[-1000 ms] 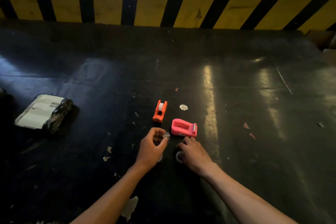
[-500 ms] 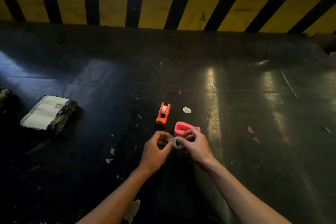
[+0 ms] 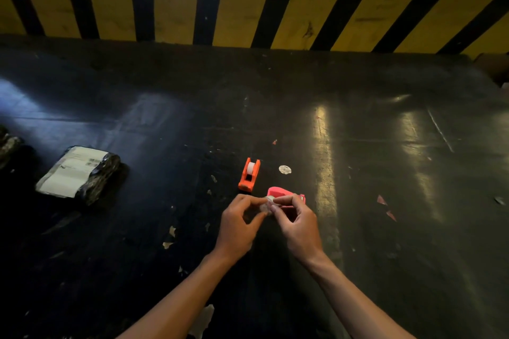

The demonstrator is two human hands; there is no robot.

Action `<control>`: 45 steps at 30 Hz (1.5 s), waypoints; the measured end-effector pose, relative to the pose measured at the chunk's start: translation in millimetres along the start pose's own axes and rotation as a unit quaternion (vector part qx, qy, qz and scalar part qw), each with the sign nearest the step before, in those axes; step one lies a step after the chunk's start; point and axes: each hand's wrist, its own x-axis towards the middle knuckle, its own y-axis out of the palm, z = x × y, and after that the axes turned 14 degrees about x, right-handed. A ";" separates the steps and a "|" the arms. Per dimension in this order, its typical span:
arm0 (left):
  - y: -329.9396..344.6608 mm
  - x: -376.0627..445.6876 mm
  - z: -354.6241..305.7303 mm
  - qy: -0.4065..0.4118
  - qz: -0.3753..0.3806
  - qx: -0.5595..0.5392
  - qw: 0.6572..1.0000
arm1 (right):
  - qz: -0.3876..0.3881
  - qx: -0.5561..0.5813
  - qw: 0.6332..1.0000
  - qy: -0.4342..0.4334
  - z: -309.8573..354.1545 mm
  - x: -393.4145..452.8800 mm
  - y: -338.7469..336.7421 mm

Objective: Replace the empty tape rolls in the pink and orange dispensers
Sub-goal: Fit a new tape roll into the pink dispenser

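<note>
Clear plastic is what both hands meet on: a small translucent tape roll [image 3: 268, 202] is pinched between the fingertips of the left hand [image 3: 238, 226] and the right hand [image 3: 296, 224], held just above the dark, glossy floor [image 3: 358, 228]. The left hand is curled, thumb and forefinger closed toward the roll; the right hand grips it from the other side with thumb and forefinger, its remaining fingers loosely bent. Just behind the hands lies the pink plastic tape dispenser [image 3: 283, 193], partly hidden by the right fingers (whether the roll touches it cannot be told). The orange plastic tape dispenser [image 3: 249, 175] stands a little farther off to the left, apart from the pink one, with a white roll seated in it. A small white round sticker [image 3: 284, 169] lies on the floor near the orange dispenser's right. Well away to the left sits a black-wrapped parcel with a white label [image 3: 78, 175]. A yellow-and-black striped kerb [image 3: 248, 14] runs across the back.
</note>
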 end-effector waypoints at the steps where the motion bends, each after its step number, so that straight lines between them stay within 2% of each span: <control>1: 0.0 0.0 0.7 0.001 -0.007 0.009 1.000 | -0.001 0.004 1.000 -0.003 0.0 -0.1 0.1; 5: -4.7 1.7 1.2 -0.004 0.012 -0.045 0.999 | -0.021 0.046 0.999 0.001 -4.0 1.9 -1.4; 12: -19.6 7.7 -7.5 -0.109 0.073 -0.199 0.971 | -0.009 0.098 0.995 0.027 -8.3 4.3 -6.4; 15: -24.1 10.3 -7.7 -0.136 0.109 -0.221 0.960 | 0.007 0.103 0.994 0.026 -5.1 3.2 -7.5; 18: -25.6 10.8 -7.4 -0.138 0.109 -0.231 0.957 | 0.006 0.112 0.993 0.027 -1.1 0.7 -7.2; 28: -19.5 7.5 -8.9 -0.148 0.097 -0.203 0.963 | 0.020 0.076 0.996 0.035 -6.5 -1.9 -8.4; 33: -15.5 11.5 -4.7 -0.140 0.131 -0.189 0.963 | 0.063 0.044 0.996 0.036 -7.2 4.6 -19.9; 38: -7.2 27.9 -3.0 -0.074 0.176 -0.106 0.976 | 0.113 -0.093 0.989 -0.019 -0.7 22.4 -36.6; 42: 4.8 45.4 -4.6 -0.027 0.164 -0.044 0.985 | 0.119 -0.152 0.980 -0.039 -1.5 44.1 -50.5; 45: 14.2 60.1 0.5 0.014 0.141 0.015 0.990 | 0.091 -0.196 0.974 -0.069 -7.8 61.2 -57.5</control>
